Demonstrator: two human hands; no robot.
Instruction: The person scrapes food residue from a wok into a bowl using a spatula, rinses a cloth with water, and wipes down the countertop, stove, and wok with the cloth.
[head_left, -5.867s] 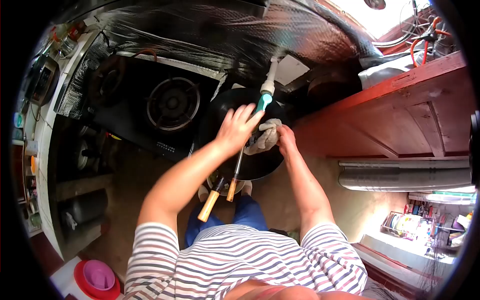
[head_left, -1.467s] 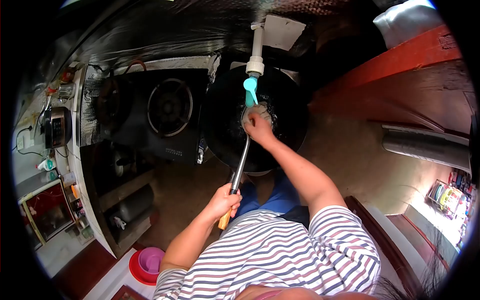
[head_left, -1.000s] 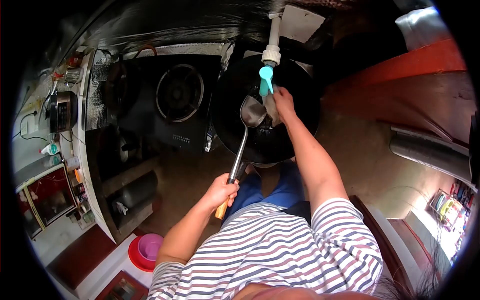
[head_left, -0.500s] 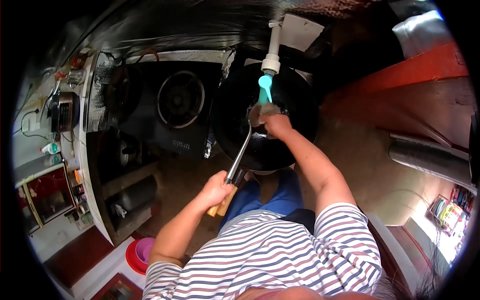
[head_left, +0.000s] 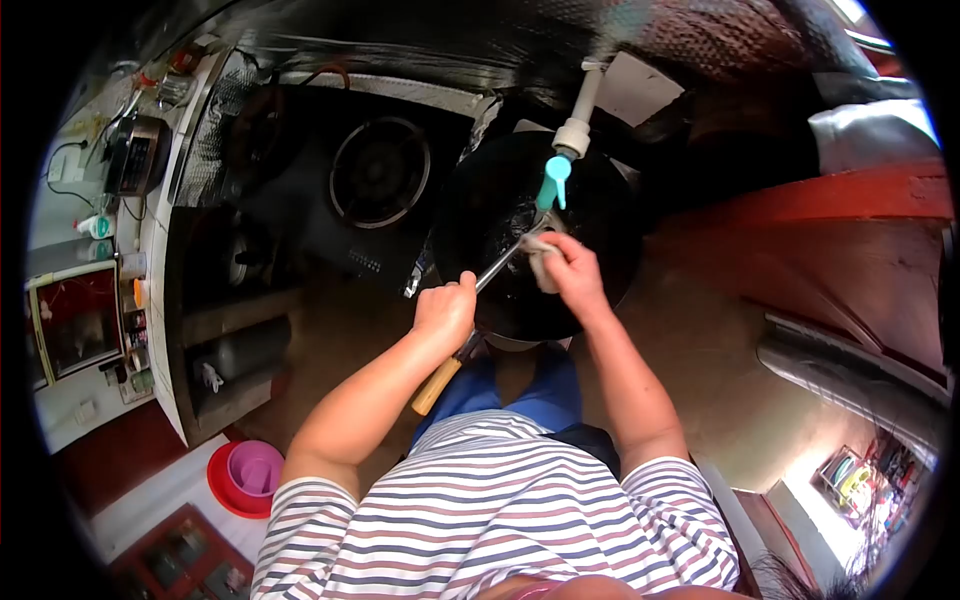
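My left hand (head_left: 446, 312) is closed around a long metal spatula (head_left: 497, 268), which slants up and to the right over a large black wok (head_left: 520, 308). My right hand (head_left: 577, 272) pinches a pale cloth (head_left: 546, 266) against the spatula near its head. The head lies close under the turquoise tap (head_left: 552, 188) and is partly hidden by the cloth and fingers. Below my left hand, a wooden handle (head_left: 437, 388) with a dark stem points toward my body, apparently the wok's.
To the left of the wok is a black gas stove with a round burner (head_left: 380, 172). A white pipe (head_left: 580, 110) feeds the tap. Red and pink basins (head_left: 254, 468) stand at lower left. A red wooden panel (head_left: 800, 205) rises on the right.
My left hand has moved up and forward with the spatula, whose head is now nearer the tap. My right hand and cloth have shifted slightly right and back along it. The view has turned.
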